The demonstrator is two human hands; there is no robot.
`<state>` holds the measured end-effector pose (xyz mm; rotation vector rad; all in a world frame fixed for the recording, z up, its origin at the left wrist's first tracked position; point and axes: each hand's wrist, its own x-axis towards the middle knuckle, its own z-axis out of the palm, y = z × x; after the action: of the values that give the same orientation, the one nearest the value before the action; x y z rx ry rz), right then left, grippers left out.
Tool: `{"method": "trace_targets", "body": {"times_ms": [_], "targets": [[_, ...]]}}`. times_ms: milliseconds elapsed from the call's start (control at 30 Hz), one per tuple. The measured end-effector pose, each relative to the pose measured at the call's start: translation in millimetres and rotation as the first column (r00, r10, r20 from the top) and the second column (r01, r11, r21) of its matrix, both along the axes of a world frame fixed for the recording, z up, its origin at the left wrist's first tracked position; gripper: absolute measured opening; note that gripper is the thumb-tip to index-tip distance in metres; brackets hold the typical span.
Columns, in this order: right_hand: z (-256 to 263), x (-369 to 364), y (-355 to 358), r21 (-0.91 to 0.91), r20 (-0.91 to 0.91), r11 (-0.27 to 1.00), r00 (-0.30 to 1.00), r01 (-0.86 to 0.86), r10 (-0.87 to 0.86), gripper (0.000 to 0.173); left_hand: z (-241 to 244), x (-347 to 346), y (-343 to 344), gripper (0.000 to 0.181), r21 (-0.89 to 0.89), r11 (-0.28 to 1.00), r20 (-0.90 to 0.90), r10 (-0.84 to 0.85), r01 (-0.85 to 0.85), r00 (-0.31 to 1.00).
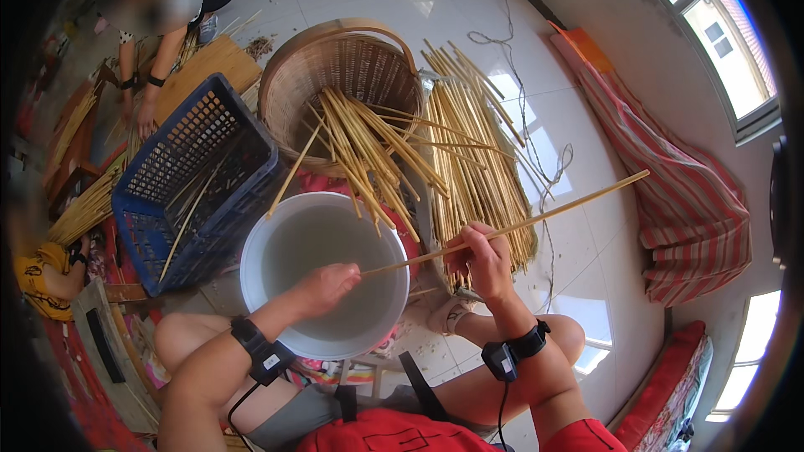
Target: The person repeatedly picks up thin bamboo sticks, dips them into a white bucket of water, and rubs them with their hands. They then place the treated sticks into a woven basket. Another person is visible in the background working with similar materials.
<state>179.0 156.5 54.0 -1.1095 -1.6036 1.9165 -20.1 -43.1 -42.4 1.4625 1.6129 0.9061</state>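
Observation:
One long, thin straw-coloured stalk (571, 206) slants across in front of me, its far end up to the right. The near end is pinched in the fist of my left hand (326, 289), above a white plastic bucket (250, 276) of cloudy water. Further along, the fingers of my right hand (485, 258) are closed around the same stalk. Beneath and beyond that hand lies a thick bundle of similar stalks (483, 169) on the floor. A looser bunch of stalks (370, 150) leans out of a woven basket (358, 63), with ends over the bucket's far rim.
A blue plastic crate (201, 201), tilted, holds a few thin strips left of the bucket. Another person's hands (146, 114) work beside a wooden board (204, 78). Thin rope (524, 107) trails over the tiles. Striped cloth (678, 201) lies along the right wall.

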Motion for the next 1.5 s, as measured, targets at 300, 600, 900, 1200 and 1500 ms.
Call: {"method": "trace_targets", "body": {"times_ms": [300, 600, 900, 1200, 1500], "targets": [[-11, 5, 17, 0.066, 0.032, 0.97, 0.971, 0.233, -0.236, 0.035, -26, -34, -17, 0.017, -0.306, 0.949, -0.302, -0.17, 0.074, 0.938], [-25, -2, -5, 0.106, 0.169, 0.994, 0.985, -0.005, -0.013, 0.036, -67, -30, -21, 0.025, -0.501, 0.829, -0.55, -0.083, -0.249, 0.831], [-31, -10, -24, -0.051, 0.009, 0.953, 0.954, -0.297, 0.298, 0.018, -6, 7, 16, 0.032, -0.221, 0.975, 0.301, 0.091, -0.023, 0.949], [-20, -16, -34, 0.026, 0.04, 0.95, 0.95, -0.311, 0.31, 0.023, 40, 16, 27, 0.026, -0.136, 0.99, 0.343, 0.015, 0.034, 0.939], [4, -2, 11, -0.093, -0.103, 0.995, 0.995, -0.021, 0.011, 0.024, 42, -8, 16, 0.023, -0.287, 0.941, 0.579, 0.024, 0.177, 0.815]]}}
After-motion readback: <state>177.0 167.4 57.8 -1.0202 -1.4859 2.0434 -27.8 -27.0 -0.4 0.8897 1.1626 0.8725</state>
